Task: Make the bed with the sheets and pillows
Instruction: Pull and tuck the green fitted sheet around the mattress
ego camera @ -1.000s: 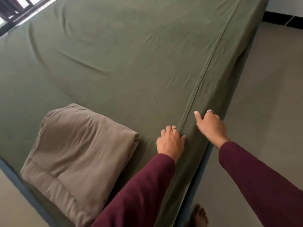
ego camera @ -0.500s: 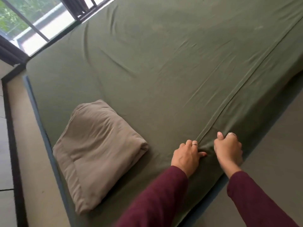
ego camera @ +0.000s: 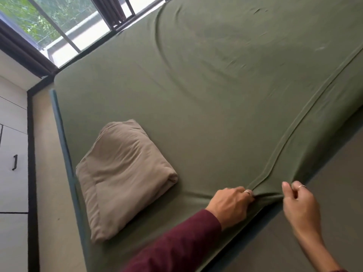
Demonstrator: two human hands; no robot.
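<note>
Left hand (ego camera: 230, 205) and right hand (ego camera: 299, 206) pinch green sheet (ego camera: 196, 95) edge; folded tan pillow (ego camera: 123, 177) at 9 o'clock.

One green sheet (ego camera: 206, 91), one folded tan pillow (ego camera: 125, 177), two hands, perhaps two rings.

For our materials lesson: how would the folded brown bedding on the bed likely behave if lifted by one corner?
The folded brown bedding looks soft and creased, so it would probably sag and unfold. Its puffy bulk suggests it is light for its size. Lying flat on the green sheet, it should not roll.
</note>
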